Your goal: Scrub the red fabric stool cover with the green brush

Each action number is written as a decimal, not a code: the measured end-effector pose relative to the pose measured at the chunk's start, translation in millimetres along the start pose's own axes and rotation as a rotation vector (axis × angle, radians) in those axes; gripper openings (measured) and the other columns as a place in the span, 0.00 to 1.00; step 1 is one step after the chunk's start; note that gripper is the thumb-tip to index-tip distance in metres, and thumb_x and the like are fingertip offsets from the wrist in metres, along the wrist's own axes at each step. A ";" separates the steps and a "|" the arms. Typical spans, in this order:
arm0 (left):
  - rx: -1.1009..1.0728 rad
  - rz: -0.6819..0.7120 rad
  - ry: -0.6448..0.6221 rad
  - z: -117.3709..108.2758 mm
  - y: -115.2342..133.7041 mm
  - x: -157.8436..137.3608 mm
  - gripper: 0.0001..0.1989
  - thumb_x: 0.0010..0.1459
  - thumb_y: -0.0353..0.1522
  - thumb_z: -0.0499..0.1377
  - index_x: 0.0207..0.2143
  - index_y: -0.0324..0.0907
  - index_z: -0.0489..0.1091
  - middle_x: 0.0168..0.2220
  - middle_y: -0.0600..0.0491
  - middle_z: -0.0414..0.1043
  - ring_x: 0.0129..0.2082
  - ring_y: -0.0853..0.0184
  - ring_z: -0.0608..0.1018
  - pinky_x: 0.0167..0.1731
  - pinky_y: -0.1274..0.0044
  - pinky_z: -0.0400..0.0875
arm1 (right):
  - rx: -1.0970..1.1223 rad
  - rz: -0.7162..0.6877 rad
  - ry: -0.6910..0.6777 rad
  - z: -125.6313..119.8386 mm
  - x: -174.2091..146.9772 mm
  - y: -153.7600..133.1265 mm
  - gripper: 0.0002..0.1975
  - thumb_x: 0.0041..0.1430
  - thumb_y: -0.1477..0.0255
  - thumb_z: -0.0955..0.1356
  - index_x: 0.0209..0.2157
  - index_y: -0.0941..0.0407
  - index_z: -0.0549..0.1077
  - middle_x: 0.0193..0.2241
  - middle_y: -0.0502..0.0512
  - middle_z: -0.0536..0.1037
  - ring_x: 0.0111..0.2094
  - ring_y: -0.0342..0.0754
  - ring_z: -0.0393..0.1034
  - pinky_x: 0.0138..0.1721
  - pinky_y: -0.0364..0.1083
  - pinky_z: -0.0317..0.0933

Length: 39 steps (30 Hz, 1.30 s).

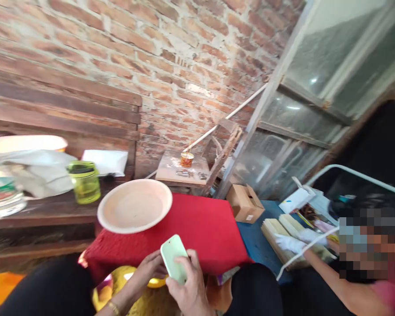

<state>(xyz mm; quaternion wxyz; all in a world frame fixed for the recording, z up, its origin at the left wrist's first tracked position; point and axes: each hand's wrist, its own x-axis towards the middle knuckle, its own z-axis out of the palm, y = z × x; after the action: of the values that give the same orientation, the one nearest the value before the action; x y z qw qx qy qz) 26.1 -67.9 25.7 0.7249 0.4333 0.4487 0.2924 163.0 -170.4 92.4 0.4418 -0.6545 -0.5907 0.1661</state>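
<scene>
A pale green phone (pixel 174 256), tilted, is held between my two hands above the near edge of the red cloth. My right hand (pixel 192 285) wraps its lower right part, with a finger lying across the flat face. At the phone's left edge my left hand (pixel 149 267) grips with bent fingers, their tips partly hidden behind it. A shiny yellow basin (pixel 118 281) sits below my left forearm. On the far left corner of the red-covered table (pixel 204 228) rests a wide, pale round basin (pixel 134 206).
A wooden bench (pixel 52 215) on the left holds a green bottle (pixel 84 182) and a white bag. A stool (pixel 166 169) carries a small tin (pixel 186 159). At right, a person's gloved hands (pixel 291 243) touch stacked pale sheets beside a cardboard box (pixel 245 202).
</scene>
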 end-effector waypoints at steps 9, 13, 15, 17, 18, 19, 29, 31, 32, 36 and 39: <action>0.037 0.041 -0.209 -0.7 -1.5 2.3 0.36 0.39 0.63 0.66 0.35 0.41 0.73 0.26 0.53 0.74 0.23 0.68 0.73 0.27 0.77 0.66 | 0.007 0.027 0.092 -2.0 5.1 14.8 0.18 0.53 0.68 0.70 0.47 0.50 0.78 0.47 0.57 0.75 0.49 0.54 0.73 0.52 0.48 0.69; 0.091 0.092 -0.228 0.8 -6.5 1.5 0.32 0.44 0.61 0.66 0.31 0.40 0.73 0.23 0.57 0.71 0.22 0.71 0.71 0.27 0.78 0.65 | -0.021 0.076 -0.106 7.1 -2.2 25.8 0.22 0.46 0.73 0.70 0.46 0.49 0.79 0.44 0.55 0.77 0.46 0.54 0.75 0.48 0.48 0.71; 0.110 0.121 -0.254 -0.4 -7.5 1.1 0.31 0.47 0.60 0.64 0.31 0.40 0.72 0.23 0.57 0.71 0.22 0.71 0.71 0.26 0.79 0.64 | 0.000 0.102 -0.176 8.7 -4.6 31.0 0.22 0.46 0.73 0.70 0.46 0.49 0.80 0.42 0.54 0.77 0.43 0.53 0.76 0.46 0.46 0.72; 0.113 0.118 -0.266 -2.2 -7.3 1.8 0.31 0.48 0.60 0.64 0.33 0.40 0.72 0.24 0.57 0.71 0.22 0.72 0.71 0.26 0.79 0.65 | 0.024 0.116 -0.106 5.1 -2.6 32.4 0.20 0.50 0.69 0.70 0.47 0.50 0.79 0.44 0.56 0.78 0.46 0.54 0.76 0.48 0.47 0.71; 0.108 0.111 -0.263 -2.9 -7.0 2.6 0.32 0.48 0.60 0.64 0.34 0.40 0.72 0.24 0.57 0.72 0.22 0.71 0.72 0.25 0.79 0.65 | 0.030 0.118 -0.047 2.6 -0.7 32.1 0.19 0.52 0.66 0.70 0.48 0.50 0.79 0.45 0.57 0.77 0.48 0.55 0.75 0.50 0.48 0.70; 0.101 0.104 -0.254 -3.2 -6.8 3.4 0.32 0.47 0.60 0.64 0.35 0.40 0.72 0.25 0.57 0.72 0.22 0.71 0.72 0.25 0.79 0.65 | 0.034 0.117 -0.001 0.6 1.1 31.7 0.19 0.54 0.64 0.70 0.48 0.51 0.79 0.47 0.58 0.77 0.49 0.56 0.74 0.51 0.49 0.70; 0.402 0.537 -0.015 -18.6 6.3 3.7 0.17 0.64 0.42 0.54 0.36 0.41 0.77 0.31 0.53 0.76 0.31 0.67 0.76 0.35 0.77 0.71 | -0.023 0.103 -0.052 23.0 4.4 54.0 0.23 0.53 0.64 0.68 0.52 0.51 0.76 0.47 0.58 0.77 0.50 0.56 0.74 0.52 0.50 0.69; 0.551 0.605 0.103 -30.0 15.8 6.2 0.15 0.65 0.37 0.52 0.39 0.42 0.77 0.35 0.51 0.79 0.36 0.65 0.78 0.40 0.76 0.71 | -0.085 0.102 0.001 18.6 13.1 66.6 0.22 0.55 0.61 0.67 0.51 0.51 0.77 0.44 0.59 0.77 0.48 0.57 0.74 0.51 0.53 0.69; 0.611 0.604 0.152 -35.4 20.6 7.5 0.14 0.66 0.35 0.52 0.39 0.42 0.77 0.36 0.51 0.79 0.37 0.65 0.79 0.42 0.77 0.71 | -0.115 0.117 0.007 14.5 17.3 74.0 0.22 0.55 0.60 0.67 0.49 0.52 0.77 0.42 0.59 0.77 0.46 0.58 0.75 0.49 0.54 0.70; 0.876 0.482 0.232 -48.6 37.1 7.3 0.13 0.68 0.29 0.50 0.41 0.42 0.76 0.38 0.51 0.79 0.40 0.65 0.80 0.43 0.77 0.71 | -0.267 0.201 0.032 -9.3 27.8 101.0 0.22 0.53 0.55 0.67 0.44 0.52 0.78 0.39 0.59 0.75 0.41 0.59 0.75 0.45 0.55 0.70; 1.200 0.350 0.202 -48.9 46.4 1.6 0.12 0.70 0.29 0.51 0.43 0.42 0.75 0.42 0.48 0.79 0.43 0.62 0.81 0.44 0.75 0.71 | -0.355 0.213 0.085 -19.7 31.5 104.6 0.22 0.54 0.54 0.66 0.44 0.51 0.79 0.37 0.59 0.73 0.41 0.60 0.74 0.46 0.56 0.69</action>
<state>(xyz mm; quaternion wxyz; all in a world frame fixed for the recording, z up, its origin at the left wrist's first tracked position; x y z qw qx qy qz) -19.0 -27.7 55.5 0.2515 0.8014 0.5233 0.1436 250.9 -139.8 31.9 0.3239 -0.7872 -0.5191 0.0772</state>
